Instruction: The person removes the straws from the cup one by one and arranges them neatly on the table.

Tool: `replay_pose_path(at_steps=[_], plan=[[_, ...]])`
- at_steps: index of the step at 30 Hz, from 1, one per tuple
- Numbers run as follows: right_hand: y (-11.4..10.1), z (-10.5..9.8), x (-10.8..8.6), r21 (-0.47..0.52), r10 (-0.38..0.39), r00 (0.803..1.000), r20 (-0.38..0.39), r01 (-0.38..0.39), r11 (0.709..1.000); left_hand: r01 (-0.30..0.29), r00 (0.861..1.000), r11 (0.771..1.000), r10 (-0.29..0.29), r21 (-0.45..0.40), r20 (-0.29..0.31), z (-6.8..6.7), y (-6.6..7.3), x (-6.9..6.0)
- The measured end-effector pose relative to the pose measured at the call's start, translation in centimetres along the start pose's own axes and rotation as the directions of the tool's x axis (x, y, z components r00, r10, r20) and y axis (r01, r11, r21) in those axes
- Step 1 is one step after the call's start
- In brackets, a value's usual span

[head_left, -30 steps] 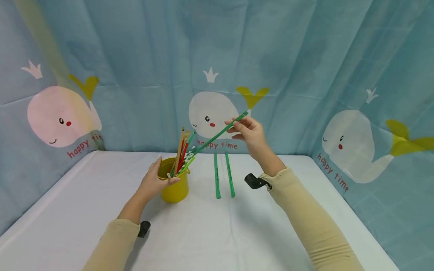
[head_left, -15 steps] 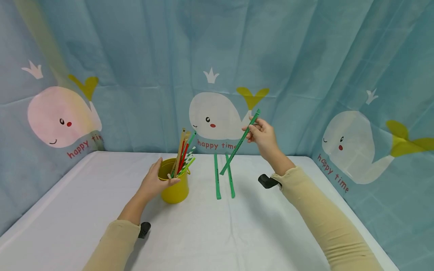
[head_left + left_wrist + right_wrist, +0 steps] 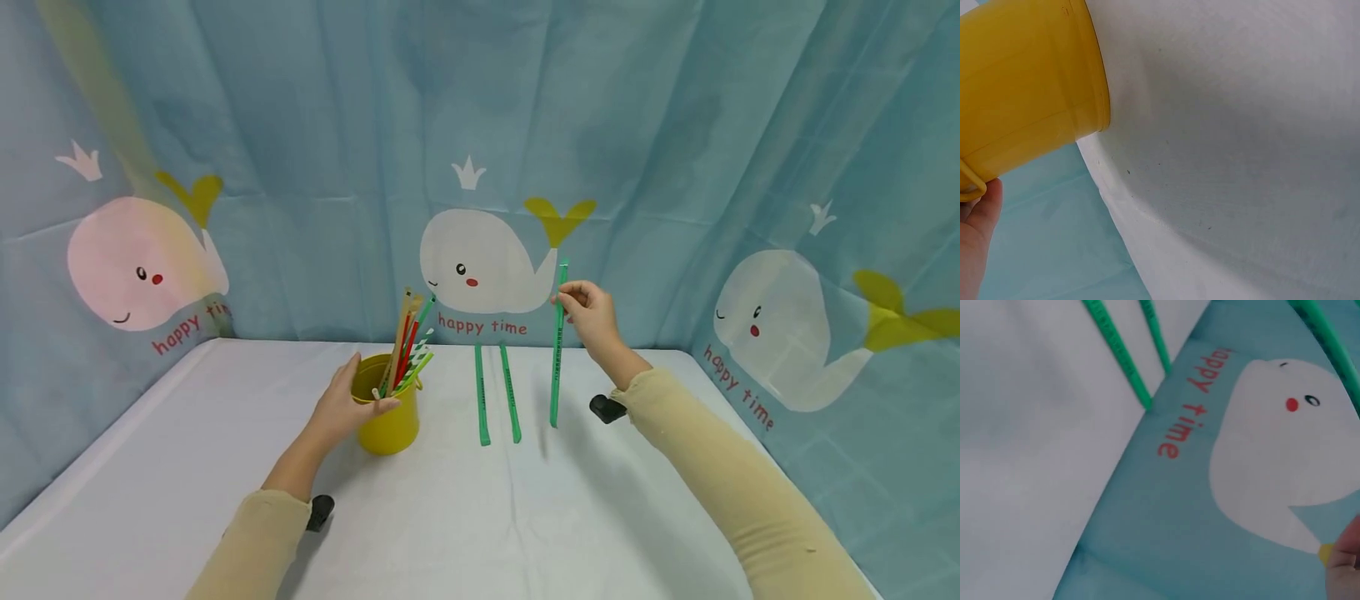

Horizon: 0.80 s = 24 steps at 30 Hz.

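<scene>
My right hand (image 3: 591, 318) pinches a long green wrapped straw (image 3: 557, 358) with dark print near its top end. The straw hangs almost upright, its lower end above or at the white table; which, I cannot tell. To its left, two similar green wrapped straws (image 3: 482, 396) (image 3: 511, 396) lie side by side, apart. My left hand (image 3: 339, 406) holds a small yellow bucket (image 3: 388, 429), thumb and fingers spread around its rim. Several straws and sticks (image 3: 405, 346) in brown, red, green and striped stand in the bucket. In the left wrist view, a finger touches the bucket's handle (image 3: 974, 185).
A white cloth covers the table (image 3: 450, 517). Blue curtains (image 3: 337, 167) with whale prints stand along the back and both sides. Each wrist wears a small black camera (image 3: 607, 408).
My right hand has drawn the green wrapped straw out of the bucket and carried it right. The straw has swung from slanted to nearly upright and come lower. My left hand stays on the bucket.
</scene>
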State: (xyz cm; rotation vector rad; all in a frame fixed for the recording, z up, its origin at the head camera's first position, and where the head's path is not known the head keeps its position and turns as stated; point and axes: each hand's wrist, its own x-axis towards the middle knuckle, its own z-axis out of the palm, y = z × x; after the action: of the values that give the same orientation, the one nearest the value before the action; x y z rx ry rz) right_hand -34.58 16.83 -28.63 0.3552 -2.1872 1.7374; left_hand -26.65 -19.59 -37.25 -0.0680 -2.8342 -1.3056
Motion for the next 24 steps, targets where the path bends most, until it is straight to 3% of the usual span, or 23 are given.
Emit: replay_pose_path(at_steps=[8, 14, 24], plan=[[2.3, -0.8, 0.1, -0.067, 0.007, 0.99, 0.14, 0.002, 0.998, -0.002, 1.0, 1.0, 0.002, -0.005, 0.004, 0.1, 0.0, -0.1], [3.9, -0.9, 0.2, -0.173, 0.036, 0.982, 0.185, -0.003, 0.985, -0.004, 1.0, 1.0, 0.004, -0.011, -0.009, 0.0, 0.0, 0.0], [6.7, -0.7, 0.7, -0.267, 0.117, 0.932, 0.343, -0.023, 0.963, 0.017, 1.0, 1.0, -0.017, -0.011, -0.009, 0.1, 0.2, -0.2]])
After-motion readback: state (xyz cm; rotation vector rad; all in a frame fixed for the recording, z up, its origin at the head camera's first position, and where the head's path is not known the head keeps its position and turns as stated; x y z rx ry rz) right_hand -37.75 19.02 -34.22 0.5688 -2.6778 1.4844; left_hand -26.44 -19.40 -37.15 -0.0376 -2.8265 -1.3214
